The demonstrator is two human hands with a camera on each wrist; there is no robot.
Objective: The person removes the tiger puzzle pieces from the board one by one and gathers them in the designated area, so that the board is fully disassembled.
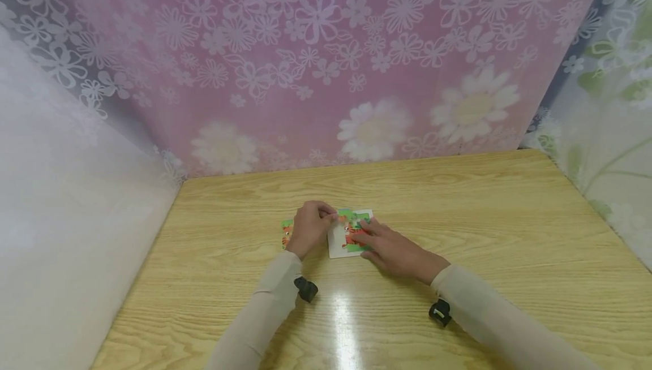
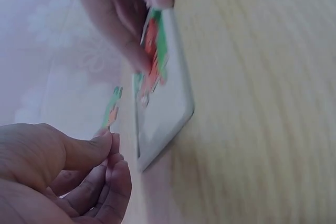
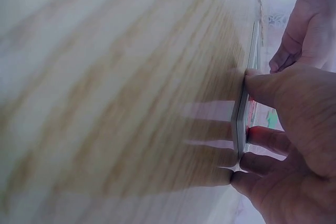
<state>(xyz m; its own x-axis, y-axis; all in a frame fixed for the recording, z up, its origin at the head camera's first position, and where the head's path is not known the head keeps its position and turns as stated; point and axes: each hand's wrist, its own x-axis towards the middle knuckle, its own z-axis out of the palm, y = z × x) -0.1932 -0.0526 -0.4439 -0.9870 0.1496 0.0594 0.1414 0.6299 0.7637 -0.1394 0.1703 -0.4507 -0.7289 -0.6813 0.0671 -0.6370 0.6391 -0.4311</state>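
Note:
A small jigsaw puzzle board (image 1: 336, 245) with a white frame lies on the table, its right part filled with a green and red-orange picture. My left hand (image 1: 309, 227) pinches a green and orange puzzle piece (image 2: 113, 106) between thumb and fingertips at the board's upper left. In the left wrist view the piece stands on edge beside the board. My right hand (image 1: 397, 250) rests over the board's right side, fingers spread. Its thumb (image 3: 260, 85) touches one edge of the board, and other fingertips press on the picture and along the border.
More puzzle pieces (image 1: 287, 233), green and orange, lie on the wooden table (image 1: 229, 302) to the left, partly hidden behind my left hand. A pink flowered backdrop (image 1: 305, 76) rises behind the table, with pale panels at both sides.

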